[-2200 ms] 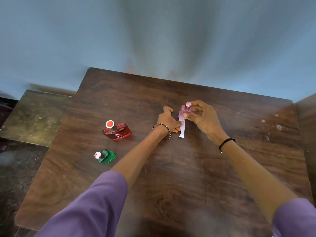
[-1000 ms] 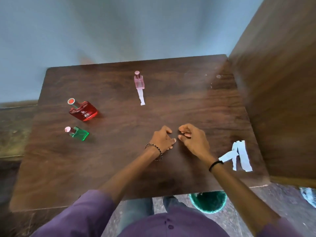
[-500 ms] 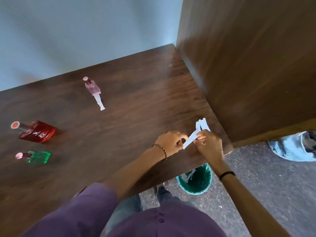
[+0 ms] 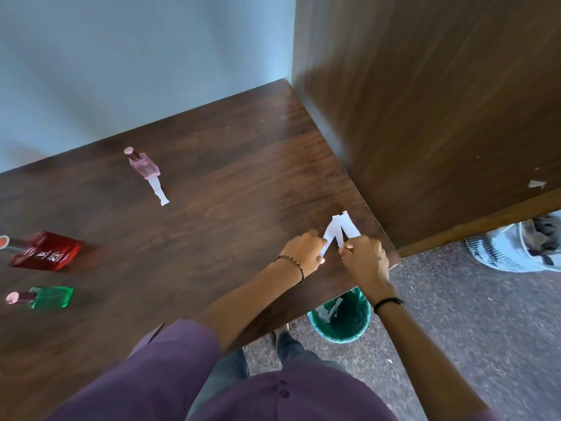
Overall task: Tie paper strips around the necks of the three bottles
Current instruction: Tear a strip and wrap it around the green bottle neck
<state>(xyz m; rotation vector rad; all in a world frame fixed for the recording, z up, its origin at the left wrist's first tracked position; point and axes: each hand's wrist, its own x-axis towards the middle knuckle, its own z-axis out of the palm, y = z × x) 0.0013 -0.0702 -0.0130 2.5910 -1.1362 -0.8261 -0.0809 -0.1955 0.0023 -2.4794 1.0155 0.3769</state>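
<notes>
White paper strips (image 4: pixel 342 226) lie at the right front corner of the dark wooden table (image 4: pixel 218 214). My left hand (image 4: pixel 303 249) pinches one strip's near end. My right hand (image 4: pixel 362 259) pinches another strip beside it. A pink bottle (image 4: pixel 144 165) stands at the back left with a paper strip (image 4: pixel 158 189) hanging from it onto the table. A red bottle (image 4: pixel 45 252) and a green bottle (image 4: pixel 50 297) stand at the far left, with no paper on them.
A tall wooden panel (image 4: pixel 425 101) rises along the table's right edge. A green bin (image 4: pixel 340 320) with paper scraps sits on the floor under the table's front corner. A bag (image 4: pixel 516 247) lies on the floor at the right.
Both hands left the pink bottle, came back across the table and took hold of the strips at the right corner. My view swung right with them.
</notes>
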